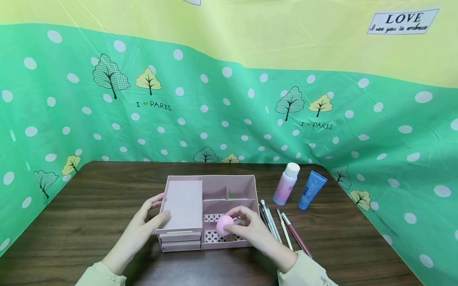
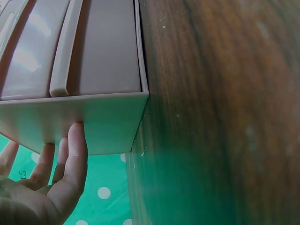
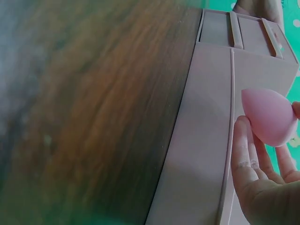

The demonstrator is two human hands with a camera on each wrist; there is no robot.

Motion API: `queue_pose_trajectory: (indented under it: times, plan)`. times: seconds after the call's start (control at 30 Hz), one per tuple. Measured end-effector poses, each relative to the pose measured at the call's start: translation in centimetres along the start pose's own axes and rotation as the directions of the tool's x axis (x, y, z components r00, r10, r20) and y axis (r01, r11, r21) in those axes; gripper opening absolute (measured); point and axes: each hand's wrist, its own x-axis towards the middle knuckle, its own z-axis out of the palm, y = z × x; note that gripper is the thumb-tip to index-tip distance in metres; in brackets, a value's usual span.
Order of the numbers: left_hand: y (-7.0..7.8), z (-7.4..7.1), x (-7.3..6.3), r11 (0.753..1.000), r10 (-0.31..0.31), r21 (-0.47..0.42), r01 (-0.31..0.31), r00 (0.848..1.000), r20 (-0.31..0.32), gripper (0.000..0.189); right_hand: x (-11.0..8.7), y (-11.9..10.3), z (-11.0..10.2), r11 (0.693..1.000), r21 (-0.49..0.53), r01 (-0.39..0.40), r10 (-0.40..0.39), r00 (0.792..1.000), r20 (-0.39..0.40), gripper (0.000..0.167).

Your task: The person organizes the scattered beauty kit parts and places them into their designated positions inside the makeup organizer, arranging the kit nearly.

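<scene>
A pink makeup sponge [image 1: 224, 225] is pinched between the thumb and fingers of my right hand [image 1: 248, 228], over the front compartments of a pink cosmetics organizer [image 1: 182, 202]. In the right wrist view the sponge [image 3: 269, 116] shows its pointed end, with fingertips against its side. My left hand [image 1: 144, 218] is at the organizer's left side, its thumb over the top edge. In the left wrist view, the fingers of that hand [image 2: 51, 192] touch the side wall [image 2: 103, 119] with their tips, loosely spread. Perforated strips line the front compartments.
Several makeup brushes [image 1: 270, 220] and a dark red pencil-like stick [image 1: 297, 234] lie right of the organizer, partly behind my right forearm. Beyond them stand a pink-and-white bottle [image 1: 285, 186] and a blue tube [image 1: 312, 190]. A green patterned cloth [image 1: 214, 95] hangs behind the wooden table [image 1: 107, 194].
</scene>
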Motion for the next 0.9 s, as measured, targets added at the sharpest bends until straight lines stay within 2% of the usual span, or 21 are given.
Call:
queue_pose_trajectory:
  times: [0.27, 0.57, 0.9]
  plan:
    - [0.08, 0.02, 0.00, 1.000, -0.002, -0.009, 0.002, 1.000, 0.004, 0.058, 0.26, -0.09, 0.41, 0.999, -0.022, -0.029, 0.028, 0.999, -0.027, 0.034]
    - [0.25, 0.03, -0.06, 1.000, -0.003, -0.015, 0.003, 1.000, 0.005, 0.059, 0.51, -0.12, 0.75, 0.997, -0.029, -0.069, 0.069, 0.998, -0.002, 0.036]
    - [0.29, 0.03, -0.09, 1.000, -0.011, -0.009, 0.011, 1.000, 0.005, 0.059, 0.75, 0.10, 1.04, 0.991, -0.129, -0.031, 0.032, 0.999, 0.003, 0.032]
